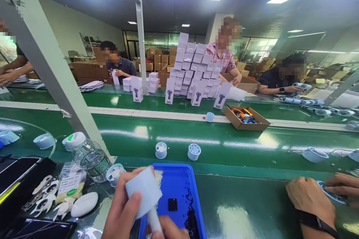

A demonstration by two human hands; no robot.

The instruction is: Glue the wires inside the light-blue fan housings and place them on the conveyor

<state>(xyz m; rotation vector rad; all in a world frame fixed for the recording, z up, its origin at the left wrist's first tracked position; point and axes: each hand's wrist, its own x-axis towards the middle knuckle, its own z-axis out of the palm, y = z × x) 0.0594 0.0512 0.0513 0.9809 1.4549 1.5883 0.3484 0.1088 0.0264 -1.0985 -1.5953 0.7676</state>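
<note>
My left hand (120,205) is closed around a light blue cylindrical plastic housing (144,190), with the thumb on its near side. A pale white rod (154,221) runs from the lower side of the housing into my right hand (172,229), whose fingers are closed on it at the bottom edge. Whether the rod is joined to the housing or only touches it, I cannot tell. Beneath both hands lies a blue tray (193,188). Inside the tray are a black square piece (172,205), many tiny black parts (191,221) and small whitish pieces (158,181).
At left are a plastic bottle (91,156), another blue housing (115,173), a white mouse-shaped object (84,204) and a phone-like screen (36,228). A co-worker's hands (311,198) work at right. Housings (194,151) sit on the green conveyor (246,149); a metal post (56,55) rises at left.
</note>
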